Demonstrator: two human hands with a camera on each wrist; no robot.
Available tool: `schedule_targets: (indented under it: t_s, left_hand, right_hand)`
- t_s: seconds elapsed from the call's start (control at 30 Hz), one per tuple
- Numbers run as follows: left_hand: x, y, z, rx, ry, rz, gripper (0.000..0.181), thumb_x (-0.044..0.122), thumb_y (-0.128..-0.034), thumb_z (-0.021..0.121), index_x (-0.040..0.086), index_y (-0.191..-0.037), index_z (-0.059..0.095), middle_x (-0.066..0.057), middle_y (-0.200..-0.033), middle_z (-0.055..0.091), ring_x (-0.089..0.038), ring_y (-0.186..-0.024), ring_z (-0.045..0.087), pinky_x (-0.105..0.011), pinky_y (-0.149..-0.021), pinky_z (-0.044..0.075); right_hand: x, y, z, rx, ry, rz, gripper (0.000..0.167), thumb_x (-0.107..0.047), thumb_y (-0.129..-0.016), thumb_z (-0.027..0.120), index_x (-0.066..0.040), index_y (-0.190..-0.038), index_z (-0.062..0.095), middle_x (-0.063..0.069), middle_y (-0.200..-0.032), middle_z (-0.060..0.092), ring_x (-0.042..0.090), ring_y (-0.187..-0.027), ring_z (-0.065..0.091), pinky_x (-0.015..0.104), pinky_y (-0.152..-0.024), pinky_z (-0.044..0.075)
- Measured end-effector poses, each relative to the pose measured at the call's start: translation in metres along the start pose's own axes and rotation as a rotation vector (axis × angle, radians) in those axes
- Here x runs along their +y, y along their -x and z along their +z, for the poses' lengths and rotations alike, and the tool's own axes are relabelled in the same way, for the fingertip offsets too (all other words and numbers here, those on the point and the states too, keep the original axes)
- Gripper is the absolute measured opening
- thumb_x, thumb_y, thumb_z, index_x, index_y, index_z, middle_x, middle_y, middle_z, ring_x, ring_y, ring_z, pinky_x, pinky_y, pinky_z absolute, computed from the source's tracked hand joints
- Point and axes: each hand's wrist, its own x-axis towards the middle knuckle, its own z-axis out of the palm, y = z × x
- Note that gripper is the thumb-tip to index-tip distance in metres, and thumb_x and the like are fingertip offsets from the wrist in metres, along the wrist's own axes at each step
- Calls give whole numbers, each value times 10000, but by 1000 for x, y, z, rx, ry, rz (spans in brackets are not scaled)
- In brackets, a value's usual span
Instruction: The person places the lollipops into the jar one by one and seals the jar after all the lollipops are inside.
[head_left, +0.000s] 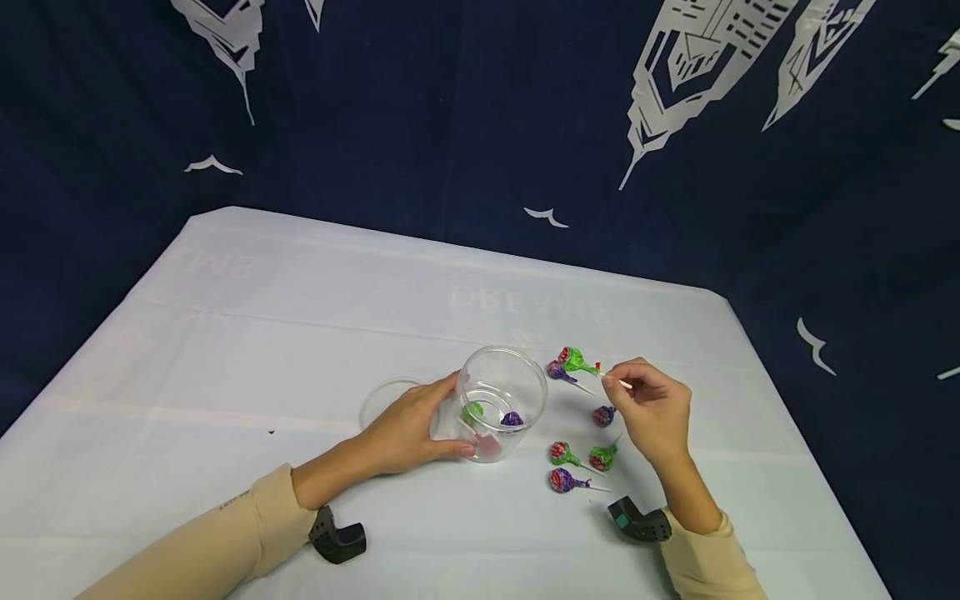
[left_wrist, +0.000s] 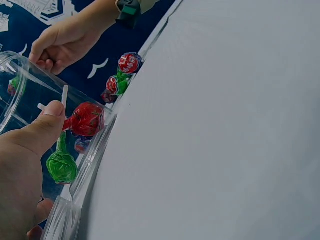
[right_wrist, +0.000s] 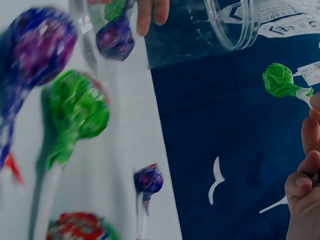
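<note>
My left hand (head_left: 408, 427) holds a clear plastic jar (head_left: 504, 375) round its side, thumb at the front. Inside the jar lie a green lollipop (left_wrist: 62, 165), a red lollipop (left_wrist: 87, 120) and a purple lollipop (head_left: 512, 419). To the jar's right, my right hand (head_left: 654, 407) pinches the white stick of a green-wrapped lollipop (right_wrist: 279, 80). That lollipop's head is raised beside the jar, outside it. Below the right hand, a purple lollipop (head_left: 603, 416) lies on the table.
More lollipops lie right of the jar: a purple one (head_left: 557, 370), a green-and-red one (head_left: 561, 453), another green-and-red one (head_left: 602, 457) and a purple one (head_left: 561, 480). A clear round lid (head_left: 367, 402) lies behind the left hand on the white table (head_left: 225, 358). A dark curtain (head_left: 420, 108) hangs behind.
</note>
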Motion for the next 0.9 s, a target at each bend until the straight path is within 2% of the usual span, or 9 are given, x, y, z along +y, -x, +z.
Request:
schedule_targets:
  t_s: [0.13, 0.23, 0.33, 0.47, 0.63, 0.9]
  left_hand:
    - [0, 0, 0, 2, 5, -4, 988, 445, -777, 832, 32, -1524, 333, -161, -1481, 463, -367, -1316, 465, -511, -1086, 376]
    - [1, 0, 0, 0, 13, -3, 987, 444, -779, 830, 34, -1526, 331, -161, -1483, 461, -366, -1320, 461, -509, -1089, 374]
    - [1, 0, 0, -2, 14, -3, 986, 455, -784, 823, 38, -1528, 328, -159, -1484, 460, -366, -1320, 462, -509, -1088, 374]
    - [1, 2, 0, -2, 7, -1, 988, 465, -787, 817, 29, -1526, 327, -166, -1482, 461, -372, -1319, 461, -514, -1087, 375]
    - [-1, 2, 0, 6, -4, 17, 987, 461, -786, 819, 18, -1521, 332, -170, -1479, 463, -371, -1313, 469, -510, -1085, 379]
    - [0, 0, 1, 11, -9, 20, 983, 450, -785, 823, 9, -1516, 338, -176, -1475, 467, -370, -1307, 476, -505, -1083, 380]
  right_hand:
    - [-8, -4, 2, -17, -36, -18, 90, 93, -858, 698, 155, -820, 645, 21, -799, 658, 90, -722, 601, 163, -698, 538]
    - [-12, -6, 4, -21, -56, -38, 22, 173, -837, 657, 169, -826, 638, 26, -806, 660, 94, -726, 601, 164, -709, 541]
    - [-16, -8, 6, -29, -104, -59, 124, 276, -785, 597, 167, -826, 640, 49, -810, 661, 107, -734, 603, 168, -714, 543]
    - [-17, -8, 10, -52, -146, -72, 204, 319, -754, 567, 150, -831, 652, 64, -815, 661, 118, -744, 604, 170, -713, 544]
    - [-19, -10, 14, -70, -167, -99, 214, 319, -743, 567, 147, -836, 653, 71, -810, 654, 130, -755, 596, 168, -698, 538]
    - [-21, -17, 21, -99, -164, -140, 61, 214, -798, 646, 165, -835, 638, 79, -790, 641, 135, -718, 551, 169, -579, 455]
